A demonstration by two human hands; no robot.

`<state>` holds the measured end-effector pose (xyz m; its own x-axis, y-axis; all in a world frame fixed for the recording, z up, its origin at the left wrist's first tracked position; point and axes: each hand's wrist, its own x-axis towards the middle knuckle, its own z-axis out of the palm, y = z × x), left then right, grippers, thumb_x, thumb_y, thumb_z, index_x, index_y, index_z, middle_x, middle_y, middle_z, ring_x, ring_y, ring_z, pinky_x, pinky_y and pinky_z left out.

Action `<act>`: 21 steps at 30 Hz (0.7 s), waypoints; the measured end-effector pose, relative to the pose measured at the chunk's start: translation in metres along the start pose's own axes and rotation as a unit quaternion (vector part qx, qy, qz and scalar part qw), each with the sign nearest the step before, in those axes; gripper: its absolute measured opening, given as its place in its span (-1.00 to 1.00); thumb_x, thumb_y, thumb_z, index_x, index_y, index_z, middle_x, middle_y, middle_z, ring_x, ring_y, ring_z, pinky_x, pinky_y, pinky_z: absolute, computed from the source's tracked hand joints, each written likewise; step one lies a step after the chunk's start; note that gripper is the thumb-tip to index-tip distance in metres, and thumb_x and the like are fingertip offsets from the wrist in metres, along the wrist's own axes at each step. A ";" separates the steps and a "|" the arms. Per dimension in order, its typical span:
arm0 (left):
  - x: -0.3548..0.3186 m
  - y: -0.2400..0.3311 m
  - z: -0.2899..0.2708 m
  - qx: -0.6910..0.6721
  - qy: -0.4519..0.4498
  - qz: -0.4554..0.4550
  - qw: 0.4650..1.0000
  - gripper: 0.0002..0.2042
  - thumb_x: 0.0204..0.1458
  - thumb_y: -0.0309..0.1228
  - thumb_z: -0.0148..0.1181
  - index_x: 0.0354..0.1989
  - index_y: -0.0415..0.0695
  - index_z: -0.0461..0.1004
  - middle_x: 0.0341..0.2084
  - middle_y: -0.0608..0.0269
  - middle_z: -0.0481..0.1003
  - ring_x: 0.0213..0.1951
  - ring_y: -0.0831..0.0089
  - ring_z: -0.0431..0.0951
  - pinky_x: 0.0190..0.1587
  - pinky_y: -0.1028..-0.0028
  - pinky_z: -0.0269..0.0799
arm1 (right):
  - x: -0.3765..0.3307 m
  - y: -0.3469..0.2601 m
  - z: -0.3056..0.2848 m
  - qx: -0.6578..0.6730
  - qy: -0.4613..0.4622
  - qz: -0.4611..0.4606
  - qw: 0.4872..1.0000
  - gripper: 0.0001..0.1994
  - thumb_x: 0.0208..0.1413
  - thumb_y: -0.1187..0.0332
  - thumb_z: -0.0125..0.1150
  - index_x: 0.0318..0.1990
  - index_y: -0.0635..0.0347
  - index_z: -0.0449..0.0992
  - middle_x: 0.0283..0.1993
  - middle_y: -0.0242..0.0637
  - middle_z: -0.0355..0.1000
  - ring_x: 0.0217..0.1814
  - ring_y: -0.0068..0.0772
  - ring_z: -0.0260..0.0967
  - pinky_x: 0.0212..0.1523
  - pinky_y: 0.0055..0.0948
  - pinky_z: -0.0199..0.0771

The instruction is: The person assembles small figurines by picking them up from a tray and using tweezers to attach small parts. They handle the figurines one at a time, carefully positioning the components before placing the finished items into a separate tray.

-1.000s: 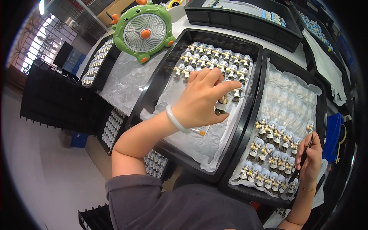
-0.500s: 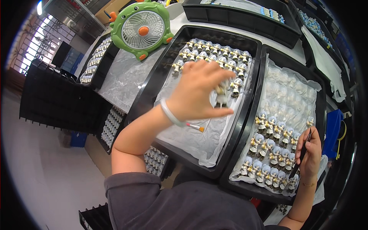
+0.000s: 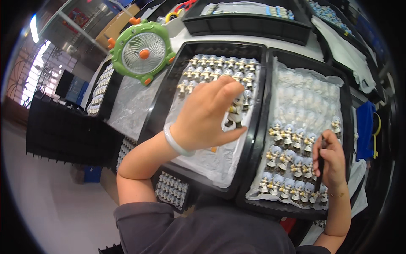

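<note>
My left hand (image 3: 207, 112), a white bangle at its wrist, is over the left black tray (image 3: 167, 101). Its thumb and fingers hold a small figurine (image 3: 237, 111) with pale hair and a white-and-gold outfit, feet toward the thumb. Behind the hand, rows of like figurines (image 3: 219, 62) stand on the tray's white liner. My right hand (image 3: 333, 160) is above the right black tray (image 3: 267, 95), curled round a slim black tool (image 3: 320, 171) whose kind I cannot make out. Several figurines (image 3: 288, 186) stand in rows beside this hand.
Translucent wrap (image 3: 306, 91) covers more figurines in the right tray's far part. A green animal-shaped fan (image 3: 116, 55) stands at the far left. Another black tray (image 3: 247, 27) lies beyond both trays. A blue bin (image 3: 364, 131) is at the right.
The whole view has shifted. My left hand still holds the figurine, which now shows sharply. My right hand has turned and moved left over the figurines, keeping the black tool. A small brush is now mostly hidden.
</note>
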<state>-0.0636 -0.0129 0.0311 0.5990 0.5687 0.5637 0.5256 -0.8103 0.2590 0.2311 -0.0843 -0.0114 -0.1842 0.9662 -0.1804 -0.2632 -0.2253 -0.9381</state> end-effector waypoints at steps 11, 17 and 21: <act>0.054 0.066 0.072 0.002 -0.044 0.121 0.992 -0.38 -0.52 -0.26 0.33 -0.13 -0.11 0.30 -0.40 0.23 0.28 -0.36 0.35 0.37 -0.33 0.41 0.23 | -0.004 -0.004 0.011 -0.059 0.013 -0.005 0.998 -0.56 -0.10 0.37 0.15 -0.05 0.34 0.24 -0.33 -0.26 0.39 -0.73 -0.79 0.12 -0.78 -0.81 0.11; 0.050 0.068 0.084 -0.141 -0.056 0.071 0.986 -0.32 -0.58 -0.38 0.40 -0.08 -0.03 0.34 -0.20 0.12 0.26 -0.38 0.29 0.36 -0.29 0.38 0.30 | -0.001 -0.011 0.014 -0.062 0.007 -0.009 0.998 -0.76 -0.08 0.46 0.15 -0.23 0.32 0.34 -0.46 -0.42 0.35 -0.69 -0.78 0.16 -0.77 -0.77 0.07; 0.052 0.059 0.084 -0.220 -0.090 0.098 0.966 -0.34 -0.51 -0.47 0.35 -0.05 -0.01 0.30 -0.11 0.14 0.27 -0.28 0.24 0.36 -0.20 0.35 0.26 | -0.002 -0.011 0.007 -0.114 0.013 -0.033 0.993 -0.70 -0.17 0.40 0.27 -0.26 0.33 0.39 -0.46 -0.43 0.39 -0.55 -0.81 0.22 -0.56 -0.75 0.21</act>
<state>0.0495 -0.0193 0.0101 0.7774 0.3819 0.4999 0.1084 -0.8641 0.4916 0.2275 -0.0846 0.0009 -0.1483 0.9816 -0.1207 -0.0531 -0.1297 -0.9901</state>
